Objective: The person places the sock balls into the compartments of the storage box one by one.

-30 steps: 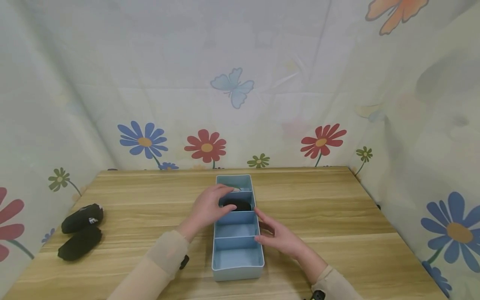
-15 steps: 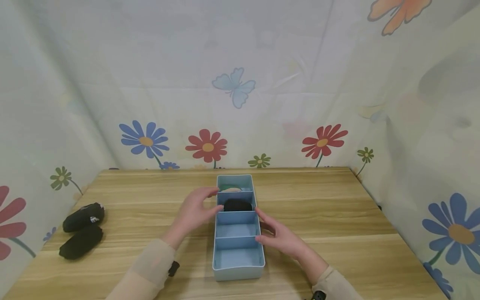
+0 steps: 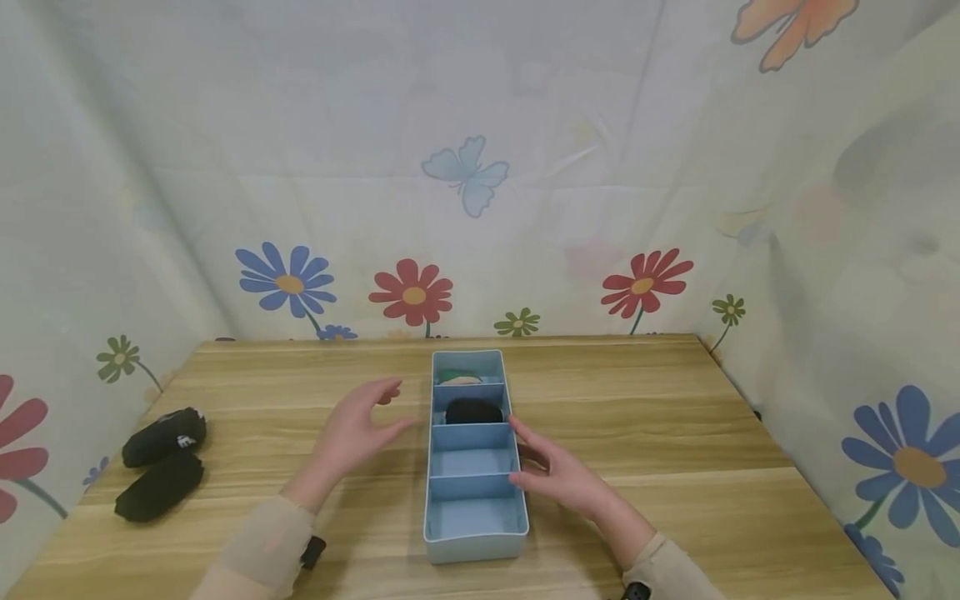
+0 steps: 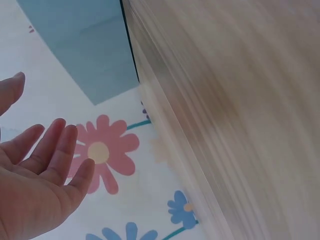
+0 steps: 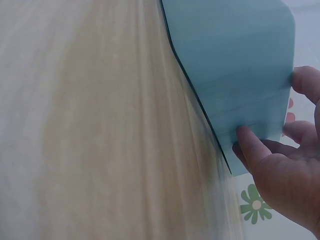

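A pale blue storage box [image 3: 476, 546] with a row of compartments stands lengthwise in the middle of the table. Its second compartment from the back holds a black, rounded cloth bundle [image 3: 474, 410], like a rolled sock. In the rearmost compartment lies a green and beige item [image 3: 459, 378], partly hidden by the divider. My left hand [image 3: 358, 429] is held left of the box, apart from it, thumb and fingers spread with nothing between them. On the other side, my right hand [image 3: 558, 475] touches the box's right wall with its fingertips; in the right wrist view the fingers [image 5: 252, 142] rest against that wall.
Two more black bundles [image 3: 163, 437], one with white lettering, lie side by side at the table's left edge. The wooden table [image 3: 637, 400] meets a flower-printed curtain [image 3: 525, 208] at the back and sides.
My left hand has let go of the black bundle in the second compartment and drawn back to the left, out of the box. The right hand stays at the box's right wall.
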### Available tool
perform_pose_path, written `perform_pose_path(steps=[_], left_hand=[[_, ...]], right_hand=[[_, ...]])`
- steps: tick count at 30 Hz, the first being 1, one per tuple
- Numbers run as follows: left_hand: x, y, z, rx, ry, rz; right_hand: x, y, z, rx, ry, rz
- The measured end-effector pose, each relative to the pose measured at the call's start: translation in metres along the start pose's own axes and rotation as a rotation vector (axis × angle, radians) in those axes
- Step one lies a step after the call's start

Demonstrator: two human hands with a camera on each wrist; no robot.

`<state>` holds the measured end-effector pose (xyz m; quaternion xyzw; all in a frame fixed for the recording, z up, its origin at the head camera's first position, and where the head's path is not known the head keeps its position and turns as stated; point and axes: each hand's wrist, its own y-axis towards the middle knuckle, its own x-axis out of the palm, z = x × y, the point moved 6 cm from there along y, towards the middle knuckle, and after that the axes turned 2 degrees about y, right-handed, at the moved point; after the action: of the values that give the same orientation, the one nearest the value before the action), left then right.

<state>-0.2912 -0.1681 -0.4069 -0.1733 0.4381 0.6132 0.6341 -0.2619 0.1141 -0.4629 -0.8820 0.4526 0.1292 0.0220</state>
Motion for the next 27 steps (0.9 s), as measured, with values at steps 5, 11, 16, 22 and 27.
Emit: perform_pose_path(steps=[5,11,16,22,27], left_hand=[[-0.014,-0.009,-0.011,-0.004,0.026,0.020],[-0.031,-0.019,-0.024,-0.012,0.039,0.044],[-0.043,-0.028,-0.034,-0.005,0.042,0.063],[-0.057,-0.037,-0.041,0.001,0.042,0.098],[-0.065,-0.044,-0.051,-0.009,0.053,0.117]], right_hand=[[0.001,0.000,0.000,-0.006,0.015,-0.004],[0.000,0.000,0.000,-0.006,0.010,0.002],[0.000,0.001,0.001,-0.007,0.012,0.002],[0.000,0.000,0.001,-0.001,0.008,0.005],[0.000,0.000,0.000,0.013,0.018,0.006]])
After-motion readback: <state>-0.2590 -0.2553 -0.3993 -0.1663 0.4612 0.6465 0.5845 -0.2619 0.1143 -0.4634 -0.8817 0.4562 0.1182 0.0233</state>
